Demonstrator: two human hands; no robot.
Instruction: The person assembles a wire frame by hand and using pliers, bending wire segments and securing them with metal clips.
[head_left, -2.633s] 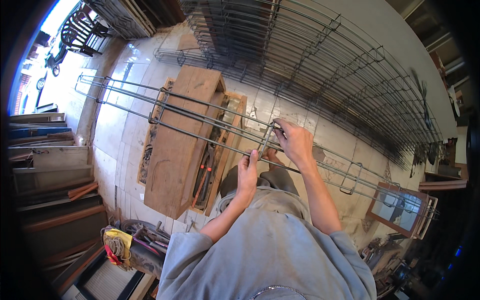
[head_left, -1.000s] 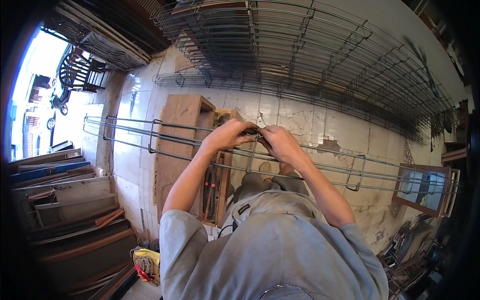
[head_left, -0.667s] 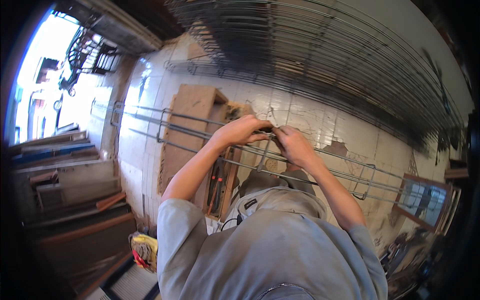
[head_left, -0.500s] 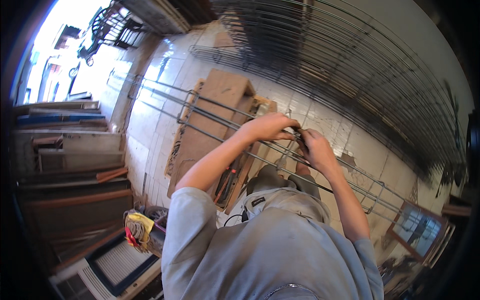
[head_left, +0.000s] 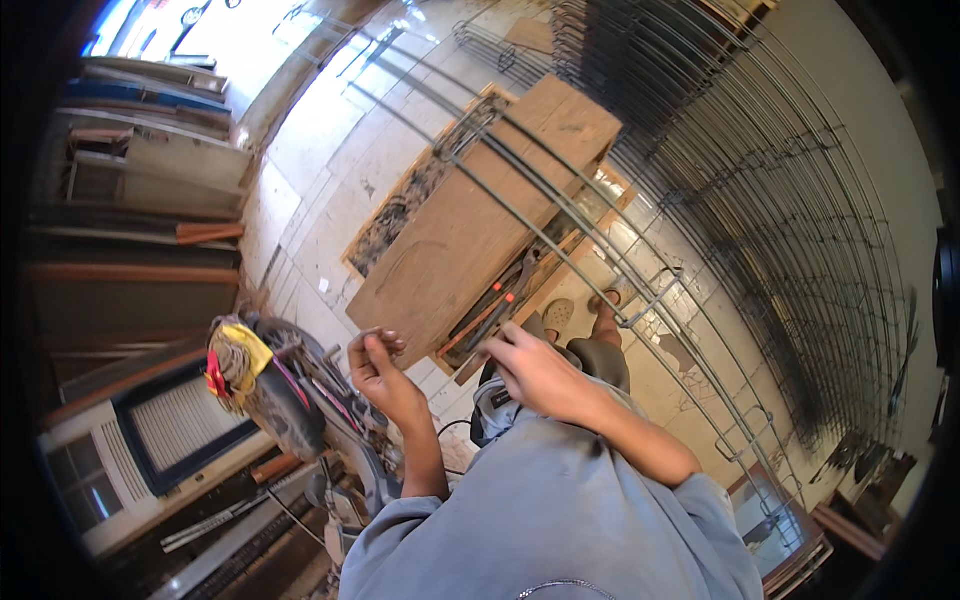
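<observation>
My left hand (head_left: 385, 385) is raised off the near left end of a wooden bench (head_left: 480, 220). Its palm is turned up and its fingers curl toward the thumb; whatever they may hold is too small to make out. My right hand (head_left: 540, 372) hovers before my waist, back upward, its slightly blurred fingers reaching left and a little apart, with nothing visible in them. Beyond both hands a long rebar cage (head_left: 560, 195), thin steel bars joined by bent stirrups, crosses over the bench. Neither hand touches it.
Pliers with red-marked handles (head_left: 510, 298) lie in a trough along the bench's near side. Stacked rebar cages (head_left: 740, 170) line the right wall. A motorbike (head_left: 300, 400) with a yellow bag and rope stands at left, near leaning frames and boards (head_left: 150, 300).
Both hands have left the rebar cage and come back toward my body, the left one further left. My view has turned left, bringing the motorbike and more of the bench into sight.
</observation>
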